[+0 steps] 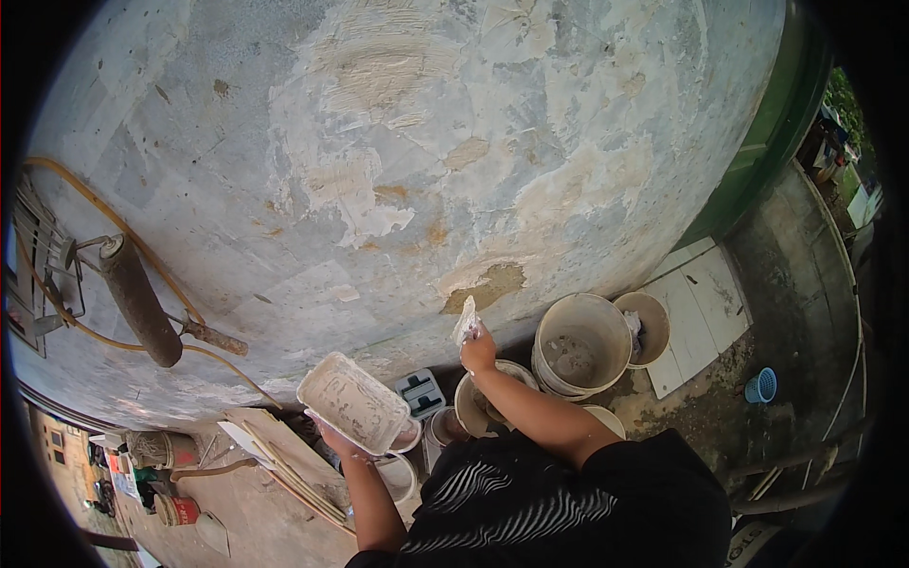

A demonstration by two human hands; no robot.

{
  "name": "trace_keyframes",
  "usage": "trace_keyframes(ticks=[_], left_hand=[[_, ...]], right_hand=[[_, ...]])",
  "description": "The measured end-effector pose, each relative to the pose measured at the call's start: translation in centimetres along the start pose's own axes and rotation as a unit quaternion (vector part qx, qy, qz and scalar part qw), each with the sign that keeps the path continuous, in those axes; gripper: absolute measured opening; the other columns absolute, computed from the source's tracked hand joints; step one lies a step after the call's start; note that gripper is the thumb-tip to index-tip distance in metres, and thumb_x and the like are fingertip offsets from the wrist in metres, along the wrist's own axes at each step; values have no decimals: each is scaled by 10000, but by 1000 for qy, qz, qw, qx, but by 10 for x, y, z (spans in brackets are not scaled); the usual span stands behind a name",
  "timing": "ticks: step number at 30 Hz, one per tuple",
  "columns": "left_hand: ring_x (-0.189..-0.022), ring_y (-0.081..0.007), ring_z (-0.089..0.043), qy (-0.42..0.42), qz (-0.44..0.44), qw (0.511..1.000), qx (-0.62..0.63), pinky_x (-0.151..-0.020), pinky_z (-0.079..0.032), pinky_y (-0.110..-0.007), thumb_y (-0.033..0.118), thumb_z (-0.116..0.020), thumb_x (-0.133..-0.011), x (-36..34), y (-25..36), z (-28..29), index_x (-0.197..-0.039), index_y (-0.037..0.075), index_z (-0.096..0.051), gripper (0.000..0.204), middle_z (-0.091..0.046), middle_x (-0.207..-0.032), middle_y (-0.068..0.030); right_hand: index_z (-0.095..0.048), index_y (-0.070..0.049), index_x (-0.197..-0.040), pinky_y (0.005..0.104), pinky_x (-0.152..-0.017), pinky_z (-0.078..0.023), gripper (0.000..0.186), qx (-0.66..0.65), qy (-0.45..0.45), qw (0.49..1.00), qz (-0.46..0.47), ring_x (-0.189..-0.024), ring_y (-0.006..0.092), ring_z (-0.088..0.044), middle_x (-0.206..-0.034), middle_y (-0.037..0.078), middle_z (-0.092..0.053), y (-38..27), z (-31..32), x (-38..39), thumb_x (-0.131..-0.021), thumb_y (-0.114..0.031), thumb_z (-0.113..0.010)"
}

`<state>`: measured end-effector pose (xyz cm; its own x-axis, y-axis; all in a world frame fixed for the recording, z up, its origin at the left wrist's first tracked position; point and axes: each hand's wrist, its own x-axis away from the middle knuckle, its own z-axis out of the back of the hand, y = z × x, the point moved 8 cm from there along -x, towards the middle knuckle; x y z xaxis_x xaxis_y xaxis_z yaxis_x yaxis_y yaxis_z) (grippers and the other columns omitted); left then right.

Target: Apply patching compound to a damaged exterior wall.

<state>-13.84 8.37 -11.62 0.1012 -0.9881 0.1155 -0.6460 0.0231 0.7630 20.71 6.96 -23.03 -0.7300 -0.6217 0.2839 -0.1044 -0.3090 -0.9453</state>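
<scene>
My right hand (478, 349) grips a putty knife (468, 316) smeared with white paste, held upright in front of the mottled wall (559, 142), just below a rough tan patch (488, 289). My left hand (341, 437) holds a white rectangular tub (350, 398) by its near side, with pale paste coating its inside. The tub is to the left of the knife, above the containers on the ground.
Buckets (582, 346) stand along the wall's foot beside white boards (691, 322) and a small blue basket (760, 384). A dirty roller (137, 298) and orange hose (90, 199) hang at left. Planks (284, 469) lie lower left. A green door (757, 142) is at right.
</scene>
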Motion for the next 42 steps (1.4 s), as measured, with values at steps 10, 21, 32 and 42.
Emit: trace_keyframes(ticks=[10, 21, 32, 42], left_hand=[[-1204, -299, -499, 12, 55, 997, 49, -999, -425, -453, 563, -230, -976, 3, 2, 2, -1404, 139, -381, 621, -457, -1388, -78], [-1111, -319, -560, 4, 53, 999, 5, -918, -481, -470, 538, -307, -958, -29, -17, -3, -1346, 132, -452, 580, -543, -1280, -92], [-1107, -311, -567, 18, 97, 994, 50, -915, -487, -457, 530, -316, -961, -20, 8, -41, -1352, 127, -446, 577, -543, -1289, -85], [-1163, -292, -536, -43, 125, 991, -6, -970, -457, -445, 520, -244, -987, -44, 22, -18, -1377, 124, -410, 581, -510, -1329, -83]], right_hand=[[-542, 18, -1206, 453, -830, -471, 388, 32, -22, 999, 5, -969, 443, -592, -1007, 295, -622, -50, -46, 23, -826, -58, -524], [-566, 48, -1151, 453, -855, -478, 398, 98, -193, 973, 83, -964, 444, -583, -995, 286, -621, -54, -73, 87, -772, -69, -543], [-543, 20, -1186, 407, -847, -468, 331, -151, 47, 987, -42, -1014, 369, -613, -1058, 234, -640, 13, 11, -21, -863, -25, -490], [-461, 47, -1295, 370, -906, -459, 419, -110, 141, 984, -1, -1100, 337, -591, -1159, 270, -596, -22, -30, -1, -883, -26, -489]])
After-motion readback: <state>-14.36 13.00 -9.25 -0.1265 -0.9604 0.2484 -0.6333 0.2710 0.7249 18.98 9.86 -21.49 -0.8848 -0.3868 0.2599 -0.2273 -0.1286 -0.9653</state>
